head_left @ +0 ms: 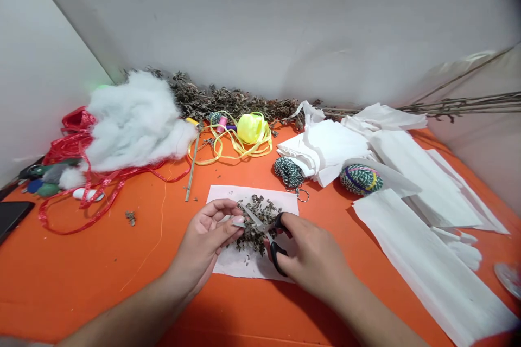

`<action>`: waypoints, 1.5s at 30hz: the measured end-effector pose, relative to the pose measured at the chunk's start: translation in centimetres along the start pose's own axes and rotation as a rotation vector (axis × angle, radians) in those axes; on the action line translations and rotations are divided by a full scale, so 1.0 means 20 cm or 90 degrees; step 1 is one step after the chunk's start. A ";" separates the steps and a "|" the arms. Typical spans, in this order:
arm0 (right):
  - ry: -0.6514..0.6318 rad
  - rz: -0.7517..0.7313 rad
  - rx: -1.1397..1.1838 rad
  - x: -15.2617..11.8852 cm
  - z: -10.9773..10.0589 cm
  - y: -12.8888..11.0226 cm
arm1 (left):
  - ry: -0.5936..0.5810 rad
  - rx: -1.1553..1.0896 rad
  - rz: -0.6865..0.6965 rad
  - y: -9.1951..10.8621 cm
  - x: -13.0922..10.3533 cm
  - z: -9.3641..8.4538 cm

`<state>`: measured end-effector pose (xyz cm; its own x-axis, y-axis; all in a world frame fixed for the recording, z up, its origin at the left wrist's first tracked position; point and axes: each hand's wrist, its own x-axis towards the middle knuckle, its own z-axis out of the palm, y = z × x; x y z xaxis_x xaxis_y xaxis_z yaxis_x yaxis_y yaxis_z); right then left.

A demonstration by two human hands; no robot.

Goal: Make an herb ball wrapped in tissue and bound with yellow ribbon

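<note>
Orange desk (pixel 61 276), white fluffy stuffing (pixel 134 124) on its left side, long white strip (pixel 431 265) on the right. White sheet (pixel 223 267) at near middle. Both hands over the sheet: right hand (pixel 313 252) at its right edge, left hand (pixel 207 233) at its left; left grip has thumb and fingers drawn close, can't tell if anything's pinched. Crumbled dry leaves (pixel 254 241) on the sheet, between the two grips. Scissors (pixel 262 227) above leaves: right grip clamped on black handles, blades spread, reaching left fingertips.
</note>
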<state>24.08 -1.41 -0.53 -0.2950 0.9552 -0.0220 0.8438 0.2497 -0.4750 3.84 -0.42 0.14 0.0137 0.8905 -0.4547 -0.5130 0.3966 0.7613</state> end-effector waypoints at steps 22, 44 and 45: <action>-0.001 0.011 0.007 0.01 0.02 0.03 | -0.009 -0.017 -0.043 0.00 -0.01 -0.01; -0.017 0.019 -0.001 0.01 0.00 0.01 | 0.012 -0.019 -0.048 -0.01 0.01 -0.01; -0.013 0.017 -0.006 0.01 0.00 0.01 | 0.014 -0.020 -0.049 -0.01 0.01 -0.01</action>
<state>24.12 -1.10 -0.68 -0.2818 0.9580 -0.0524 0.8553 0.2261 -0.4662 3.80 -0.30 -0.14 0.0348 0.8524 -0.5217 -0.5380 0.4559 0.7090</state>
